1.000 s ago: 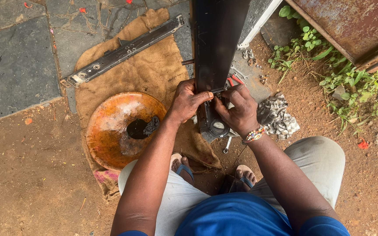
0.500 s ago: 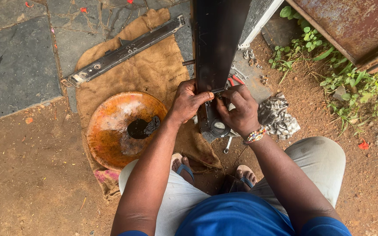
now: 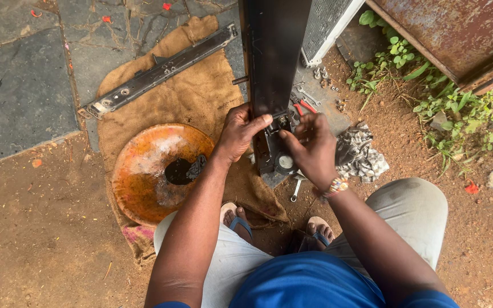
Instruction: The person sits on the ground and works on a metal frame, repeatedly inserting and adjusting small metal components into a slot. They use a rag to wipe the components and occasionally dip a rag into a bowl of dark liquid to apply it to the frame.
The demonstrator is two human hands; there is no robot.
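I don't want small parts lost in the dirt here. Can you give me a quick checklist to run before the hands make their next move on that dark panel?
1. Left hand grips dark panel: ok.
2. Right hand at the fitting on the panel's lower end: ok.
3. Burlap sack under the work: only partly, not ok.
4. Loose screws on the slab beside the dirt: not ok.
5. Tool in right hand: cannot tell.

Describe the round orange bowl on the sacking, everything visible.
The orange bowl is a wide, shallow round dish, rust-orange with pale worn patches, seemingly metal. It sits upright on the brown burlap cloth, left of the left hand, untouched by it. A dark puddle or lump lies near its centre. Its near rim is partly hidden by the person's knee.
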